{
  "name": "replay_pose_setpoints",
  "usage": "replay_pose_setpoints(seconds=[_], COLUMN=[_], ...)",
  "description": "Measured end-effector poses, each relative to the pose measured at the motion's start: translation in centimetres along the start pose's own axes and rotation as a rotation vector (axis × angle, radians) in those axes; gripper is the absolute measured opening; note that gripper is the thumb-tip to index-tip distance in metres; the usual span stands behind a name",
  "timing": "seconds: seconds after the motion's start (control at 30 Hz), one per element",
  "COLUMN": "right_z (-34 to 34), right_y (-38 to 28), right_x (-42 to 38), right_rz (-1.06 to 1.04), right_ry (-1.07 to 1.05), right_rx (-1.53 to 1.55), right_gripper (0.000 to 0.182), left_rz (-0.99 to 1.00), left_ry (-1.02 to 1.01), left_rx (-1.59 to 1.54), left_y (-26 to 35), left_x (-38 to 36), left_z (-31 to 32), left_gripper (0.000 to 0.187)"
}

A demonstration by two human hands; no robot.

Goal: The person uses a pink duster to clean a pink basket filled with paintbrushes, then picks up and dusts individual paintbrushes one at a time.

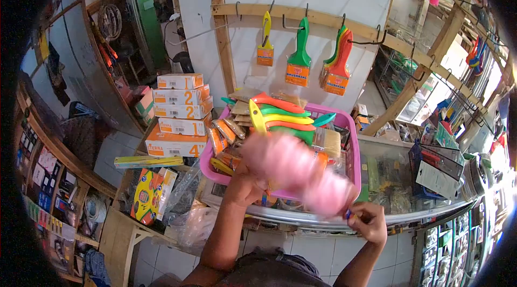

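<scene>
My right hand (369,221) is closed round the handle end of a pink fluffy duster (285,160), whose head is smeared by motion. The duster slants up to the left across the front of a pink plastic basket (353,149). Paintbrushes with red, yellow and green handles (283,117) are heaped in that basket. At the basket's front left is my left hand (246,187), its fingers mostly hidden by the duster head. Whether it grips anything does not show.
Orange and white boxes (176,141) stand stacked at the left, behind a colourful carton (146,193). Paintbrushes (299,58) hang from hooks on the wall rail. The basket rests on a glass counter (385,166). A dark rack of goods (436,171) stands to the right.
</scene>
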State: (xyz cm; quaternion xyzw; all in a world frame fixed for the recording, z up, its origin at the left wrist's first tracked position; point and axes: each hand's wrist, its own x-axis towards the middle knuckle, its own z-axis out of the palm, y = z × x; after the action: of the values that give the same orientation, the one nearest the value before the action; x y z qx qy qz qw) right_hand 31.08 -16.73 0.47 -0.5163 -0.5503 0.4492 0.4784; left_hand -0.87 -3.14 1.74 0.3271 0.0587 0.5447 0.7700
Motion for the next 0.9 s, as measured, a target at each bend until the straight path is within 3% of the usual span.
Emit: replay_pose_setpoints(seconds=[0.07,0.1,0.13,0.2,0.23,0.27,0.37,0.4,0.5,0.53,0.6,0.63,0.67,0.77,0.87,0.9], right_z=[-0.6,-0.5,-0.2,1.0,1.3,-0.6,-0.4,-0.4,2.1,2.1,0.7,0.4,0.7,1.1,0.1,-0.2], right_y=[-0.2,-0.9,-1.0,-1.0,-0.8,1.0,-2.3,-2.0,-0.8,-1.0,-0.8,-1.1,-1.4,-0.4,-0.6,-0.8], right_x=[0.7,0.9,0.5,0.6,0.8,0.5,1.5,1.4,1.1,1.1,1.4,1.6,1.2,1.0,1.2,1.4], right_rz=[-0.154,-0.231,-0.163,-0.107,-0.078,-0.052,-0.279,-0.256,-0.091,-0.052,-0.227,-0.312,-0.213,-0.06,-0.277,-0.354], right_ry=[-0.233,-0.35,-0.236,0.028,0.162,0.016,-0.486,-0.461,0.17,0.175,-0.166,-0.338,-0.354,0.039,-0.218,-0.303], right_rx=[-0.079,-0.117,-0.051,0.072,0.132,-0.001,-0.173,-0.171,0.112,0.109,-0.079,-0.173,-0.073,0.05,-0.157,-0.226], right_gripper=[0.027,0.026,0.026,0.03,0.032,0.034,0.029,0.029,0.035,0.031,0.028,0.027,0.028,0.033,0.033,0.034], left_rz=[-0.026,0.0,-0.015,-0.071,0.013,-0.007,0.01,0.009,0.001,-0.005,-0.005,0.003,-0.022,-0.01,0.021,0.065], left_ry=[-0.078,-0.081,-0.026,0.016,-0.089,-0.052,-0.118,-0.09,-0.006,0.018,-0.009,-0.05,-0.12,-0.054,0.009,-0.065], left_rx=[-0.131,-0.026,0.003,0.596,0.029,0.036,0.001,0.008,0.032,0.045,0.036,0.005,-0.027,0.097,0.047,0.021], left_y=[0.0,0.1,0.2,0.4,-0.1,-0.1,0.1,0.1,-0.5,-0.6,-0.6,0.2,0.3,-1.5,-0.9,-0.8], left_x=[0.5,0.3,-0.3,1.2,0.3,0.0,0.3,0.2,-0.2,-0.3,-0.3,-0.2,0.1,0.0,-0.3,0.0], left_z=[0.4,0.0,0.3,-0.6,-0.5,-0.8,0.0,-0.3,-3.0,-3.5,-2.3,1.2,-0.2,-4.6,-1.5,0.6], left_gripper=[0.053,0.056,0.057,0.063,0.062,0.063,0.054,0.053,0.054,0.057,0.059,0.057,0.059,0.058,0.057,0.055])
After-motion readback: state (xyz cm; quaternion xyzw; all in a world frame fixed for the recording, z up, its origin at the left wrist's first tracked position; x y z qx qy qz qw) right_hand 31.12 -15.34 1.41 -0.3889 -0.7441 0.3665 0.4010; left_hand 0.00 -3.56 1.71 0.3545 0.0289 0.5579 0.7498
